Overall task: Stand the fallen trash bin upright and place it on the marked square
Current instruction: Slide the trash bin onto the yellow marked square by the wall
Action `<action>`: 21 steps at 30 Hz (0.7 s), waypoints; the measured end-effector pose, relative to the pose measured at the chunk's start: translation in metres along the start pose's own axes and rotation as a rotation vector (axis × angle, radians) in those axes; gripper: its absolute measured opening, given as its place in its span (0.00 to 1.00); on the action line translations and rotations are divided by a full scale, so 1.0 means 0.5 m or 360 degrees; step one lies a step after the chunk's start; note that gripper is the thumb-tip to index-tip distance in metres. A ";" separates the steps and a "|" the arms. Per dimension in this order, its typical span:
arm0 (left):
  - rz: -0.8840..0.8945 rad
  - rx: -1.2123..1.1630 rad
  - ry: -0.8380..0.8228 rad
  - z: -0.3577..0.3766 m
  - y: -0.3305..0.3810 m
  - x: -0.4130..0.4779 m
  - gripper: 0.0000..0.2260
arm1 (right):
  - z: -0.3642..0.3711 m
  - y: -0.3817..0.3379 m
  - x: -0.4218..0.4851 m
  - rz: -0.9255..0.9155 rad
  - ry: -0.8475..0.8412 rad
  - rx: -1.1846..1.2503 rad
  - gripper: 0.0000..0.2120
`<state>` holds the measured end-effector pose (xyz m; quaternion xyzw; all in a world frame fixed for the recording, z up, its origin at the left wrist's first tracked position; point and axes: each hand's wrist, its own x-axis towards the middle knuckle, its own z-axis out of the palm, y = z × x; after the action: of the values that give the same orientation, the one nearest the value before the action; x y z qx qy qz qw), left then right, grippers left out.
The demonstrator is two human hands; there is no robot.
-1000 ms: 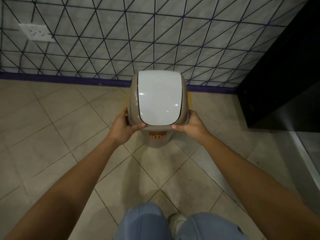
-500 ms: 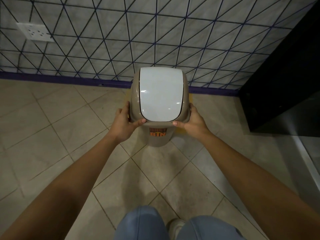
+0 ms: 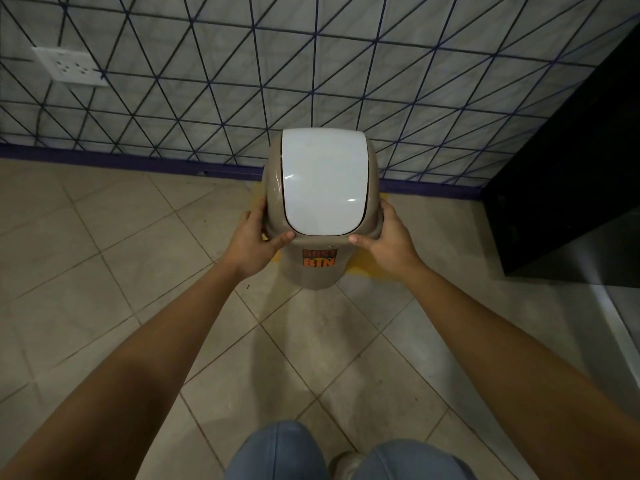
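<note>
The beige trash bin (image 3: 318, 271) with a white swing lid (image 3: 323, 181) and an orange "DUST BIN" label stands upright near the wall. My left hand (image 3: 254, 242) grips the left side of its top rim, thumb on the front edge. My right hand (image 3: 389, 242) grips the right side the same way. The yellow marked square (image 3: 367, 268) on the floor shows in patches around the bin's base, which covers most of it. Whether the base touches the floor I cannot tell.
A tiled wall with dark diagonal lines (image 3: 311, 81) and a purple skirting runs just behind the bin. A black cabinet (image 3: 571, 168) stands close on the right. A white wall socket (image 3: 71, 69) is at upper left. My knees and a shoe (image 3: 343, 465) are at the bottom.
Both hands have carried the bin away from me toward the wall and over the yellow marking. The grip on the rim is unchanged.
</note>
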<state>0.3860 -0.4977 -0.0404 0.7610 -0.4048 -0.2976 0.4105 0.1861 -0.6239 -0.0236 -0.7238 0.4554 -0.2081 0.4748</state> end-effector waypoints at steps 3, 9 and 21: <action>0.0006 -0.0026 -0.0023 0.003 0.003 0.014 0.39 | -0.006 0.000 0.016 0.0008 -0.0004 -0.0023 0.42; -0.0060 0.0031 -0.0019 0.014 0.013 0.055 0.46 | -0.012 -0.003 0.044 -0.0019 0.0021 -0.0110 0.44; -0.0161 -0.0062 -0.0076 0.007 0.038 0.122 0.49 | -0.024 -0.034 0.109 0.0020 -0.0084 -0.0162 0.51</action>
<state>0.4062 -0.5579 -0.0331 0.7650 -0.3697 -0.3438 0.3999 0.2122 -0.6742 -0.0102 -0.7494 0.4573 -0.1625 0.4504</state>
